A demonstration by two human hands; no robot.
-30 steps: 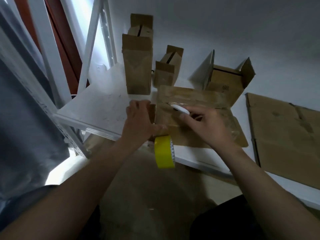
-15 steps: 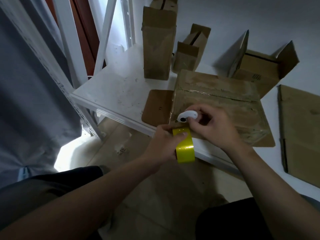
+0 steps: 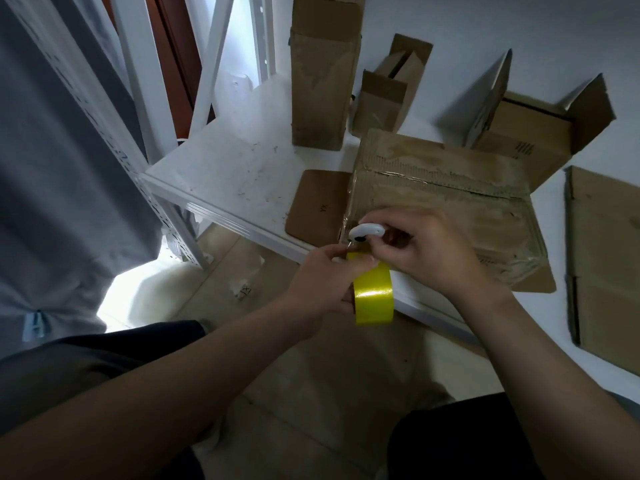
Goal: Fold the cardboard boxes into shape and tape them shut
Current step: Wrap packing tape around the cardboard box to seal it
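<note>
White takes up most of what we see: a scuffed white worktop [image 3: 235,174] runs from the middle of the frame to the right edge, a white metal frame [image 3: 207,81] rises at upper left, and a pale floor [image 3: 311,393] lies below. Near the worktop's front edge, at centre right, sits the large cardboard box [image 3: 450,202], its top flaps down and its surface glossy with tape. One brown flap [image 3: 318,206] lies flat on the worktop at its left end.

Our left hand [image 3: 325,278] is just below that corner, in front of the worktop's edge. Its grip is closed round the yellow tape roll [image 3: 374,299], which stands on edge with its yellow band toward us. Our right hand [image 3: 426,251] is just beside it, over the box's near left corner, its grip pinching a small white cutter [image 3: 367,232] between thumb and fingers. The cutter sits just above the roll, and we cannot tell whether it touches the tape.

Behind the large box, at upper centre, a tall box [image 3: 322,81] stands upright, with a small box [image 3: 388,95] just to its right, flaps up. At upper right an open box [image 3: 533,133] has its flaps spread, and flat cardboard [image 3: 606,258] lies along the right edge. Grey cloth [image 3: 52,168] fills the left of the frame.
</note>
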